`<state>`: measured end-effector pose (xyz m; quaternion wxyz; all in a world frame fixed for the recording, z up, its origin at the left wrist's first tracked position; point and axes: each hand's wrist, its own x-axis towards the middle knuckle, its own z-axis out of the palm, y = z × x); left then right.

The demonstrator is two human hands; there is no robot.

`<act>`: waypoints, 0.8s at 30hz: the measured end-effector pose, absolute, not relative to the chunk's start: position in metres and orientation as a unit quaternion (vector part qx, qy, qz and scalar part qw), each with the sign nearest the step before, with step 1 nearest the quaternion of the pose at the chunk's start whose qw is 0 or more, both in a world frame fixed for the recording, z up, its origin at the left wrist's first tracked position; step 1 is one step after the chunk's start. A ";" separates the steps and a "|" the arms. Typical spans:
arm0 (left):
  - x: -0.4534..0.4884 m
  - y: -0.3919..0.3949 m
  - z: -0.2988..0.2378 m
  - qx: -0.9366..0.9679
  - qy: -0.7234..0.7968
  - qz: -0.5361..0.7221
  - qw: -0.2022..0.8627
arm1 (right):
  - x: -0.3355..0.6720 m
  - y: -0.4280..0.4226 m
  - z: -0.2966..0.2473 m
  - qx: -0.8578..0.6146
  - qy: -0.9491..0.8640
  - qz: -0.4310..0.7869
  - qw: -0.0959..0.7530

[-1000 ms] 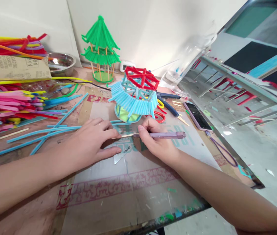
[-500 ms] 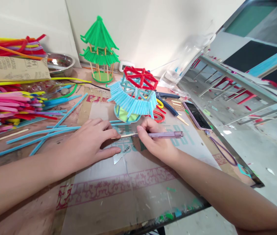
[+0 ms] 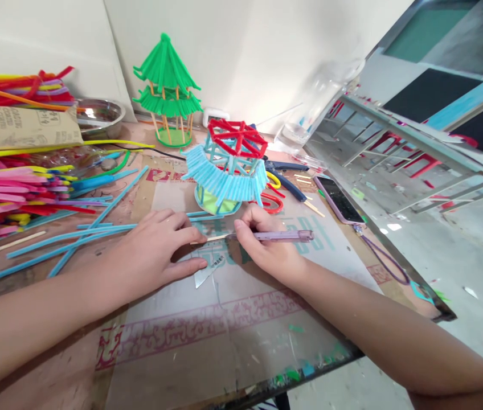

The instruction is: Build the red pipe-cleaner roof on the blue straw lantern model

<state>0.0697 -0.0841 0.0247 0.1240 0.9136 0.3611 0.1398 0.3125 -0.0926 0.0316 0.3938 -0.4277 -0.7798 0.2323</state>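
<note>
My left hand [image 3: 154, 249] lies on the table, fingers pressed down on a clear plastic ruler [image 3: 207, 272] and on the end of a thin wooden stick [image 3: 216, 237]. My right hand [image 3: 262, 245] is closed on a purple pen [image 3: 286, 236], its tip at the stick just past my left fingertips. Right behind both hands stands a small pavilion model [image 3: 228, 168] with a light-blue fringe roof and a red frame on top.
A green pavilion model [image 3: 167, 91] stands at the wall. Coloured pipe cleaners [image 3: 15, 193] are piled at the left, with loose blue ones [image 3: 74, 236] beside my left hand. A steel bowl [image 3: 98, 114], pliers [image 3: 290, 185] and a phone [image 3: 339, 199] lie around. The table edge [image 3: 387, 250] runs along the right.
The view has shifted slightly, so everything sits a little further left. Both hands hold the same pose on the ruler, stick and pen.
</note>
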 end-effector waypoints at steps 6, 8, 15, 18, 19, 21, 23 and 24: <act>0.071 -0.086 0.028 0.913 0.364 0.142 0.115 | 0.313 -0.093 0.032 -0.432 -0.778 0.233 0.392; 0.072 -0.086 0.028 0.914 0.363 0.141 0.114 | 0.314 -0.092 0.031 -0.436 -0.775 0.231 0.395; 0.072 -0.087 0.030 0.912 0.367 0.139 0.120 | 0.313 -0.092 0.031 -0.430 -0.778 0.231 0.395; 0.072 -0.087 0.029 0.911 0.369 0.139 0.122 | 0.313 -0.092 0.032 -0.433 -0.776 0.239 0.391; 0.072 -0.087 0.029 0.911 0.368 0.138 0.122 | 0.313 -0.092 0.031 -0.435 -0.775 0.240 0.390; 0.072 -0.087 0.029 0.912 0.366 0.136 0.121 | 0.312 -0.092 0.030 -0.437 -0.777 0.232 0.390; 0.073 -0.087 0.031 0.913 0.366 0.138 0.116 | 0.312 -0.093 0.032 -0.437 -0.786 0.209 0.383; 0.073 -0.087 0.032 0.913 0.366 0.139 0.115 | 0.312 -0.095 0.035 -0.429 -0.799 0.192 0.374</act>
